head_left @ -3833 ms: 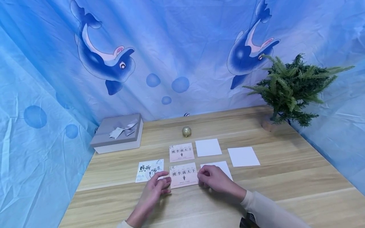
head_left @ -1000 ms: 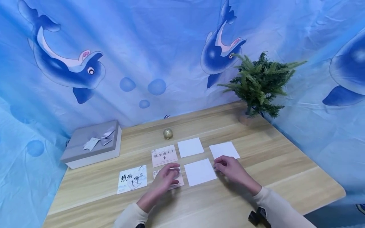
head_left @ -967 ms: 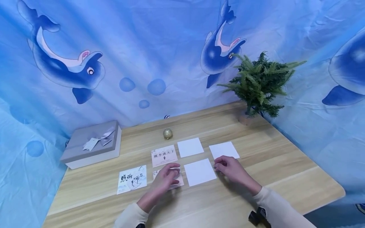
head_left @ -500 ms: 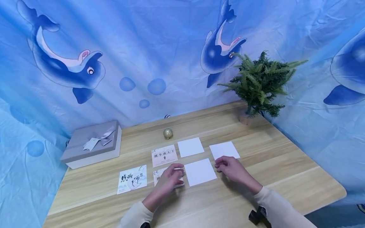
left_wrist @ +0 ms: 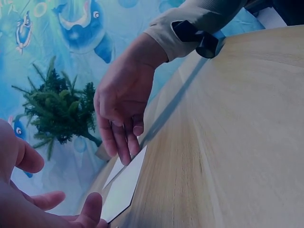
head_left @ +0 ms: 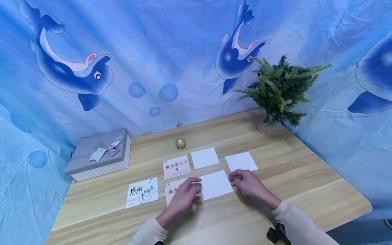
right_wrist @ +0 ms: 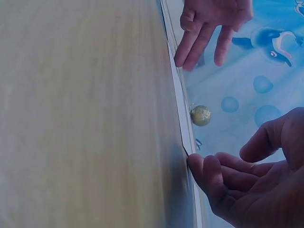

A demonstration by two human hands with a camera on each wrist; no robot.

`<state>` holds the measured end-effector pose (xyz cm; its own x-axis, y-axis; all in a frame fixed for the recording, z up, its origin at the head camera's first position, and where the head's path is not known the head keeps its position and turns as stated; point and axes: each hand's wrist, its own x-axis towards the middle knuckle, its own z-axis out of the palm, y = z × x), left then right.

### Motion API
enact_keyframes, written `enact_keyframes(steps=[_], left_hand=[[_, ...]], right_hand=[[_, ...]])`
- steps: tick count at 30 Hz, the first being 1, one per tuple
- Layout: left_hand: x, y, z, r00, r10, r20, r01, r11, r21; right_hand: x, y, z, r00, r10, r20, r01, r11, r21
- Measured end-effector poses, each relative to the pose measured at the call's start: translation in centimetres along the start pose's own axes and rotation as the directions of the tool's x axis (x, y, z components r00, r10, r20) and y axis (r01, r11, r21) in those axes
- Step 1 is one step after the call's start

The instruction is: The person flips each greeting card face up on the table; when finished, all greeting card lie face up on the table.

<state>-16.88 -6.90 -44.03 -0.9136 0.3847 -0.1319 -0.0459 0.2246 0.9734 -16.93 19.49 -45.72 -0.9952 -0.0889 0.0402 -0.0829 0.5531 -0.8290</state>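
A blank white card (head_left: 217, 184) lies flat in the front row, with a hand at either side. My left hand (head_left: 185, 194) has its fingertips at the card's left edge, fingers loosely bent. In the left wrist view those fingers (left_wrist: 92, 209) meet the card's near end. My right hand (head_left: 247, 183) touches the right edge with relaxed fingertips; in the right wrist view its fingers (right_wrist: 209, 175) reach the card's corner. Neither hand grips anything. The left hand partly covers a pink printed card (head_left: 172, 193).
Another pink printed card (head_left: 176, 167) and two blank cards, one (head_left: 205, 158) behind and one (head_left: 241, 161) right, lie on the wooden table (head_left: 245, 221). A white printed card (head_left: 142, 192) is left. Behind stand a gold ball (head_left: 180, 143), a grey gift box (head_left: 98, 153) and a small fir tree (head_left: 280, 90).
Earlier both hands flanked the front pink card; they have shifted right to the blank card. Over the last second the left hand slid right to its edge, while the right hand stayed nearly still.
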Motion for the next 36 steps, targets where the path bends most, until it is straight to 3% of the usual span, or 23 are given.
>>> enact_keyframes(steps=[10,16,22,27,36], left_hand=[[-0.01,0.07,0.14,1.0,-0.002,0.005,0.002,1.0,0.005],[0.03,-0.01,0.21,0.999,0.033,-0.011,-0.033,0.999,-0.009],[-0.02,0.16,0.23,0.997,0.074,-0.024,-0.076,0.994,-0.08],[-0.04,0.2,0.24,0.995,0.091,-0.047,-0.098,0.983,-0.158],[0.06,0.17,0.31,0.994,0.094,-0.053,-0.103,0.967,-0.233]], right_hand=[[-0.12,-0.02,0.09,1.0,-0.026,0.012,0.026,0.998,0.052],[-0.26,-0.11,0.05,1.0,-0.028,0.014,0.026,0.994,0.111],[-0.27,-0.28,-0.05,1.0,-0.002,0.008,0.001,0.991,0.13],[-0.18,-0.07,-0.17,0.999,-0.037,0.012,0.034,0.984,0.173],[-0.16,-0.03,-0.36,0.996,-0.081,-0.036,0.085,0.99,0.115]])
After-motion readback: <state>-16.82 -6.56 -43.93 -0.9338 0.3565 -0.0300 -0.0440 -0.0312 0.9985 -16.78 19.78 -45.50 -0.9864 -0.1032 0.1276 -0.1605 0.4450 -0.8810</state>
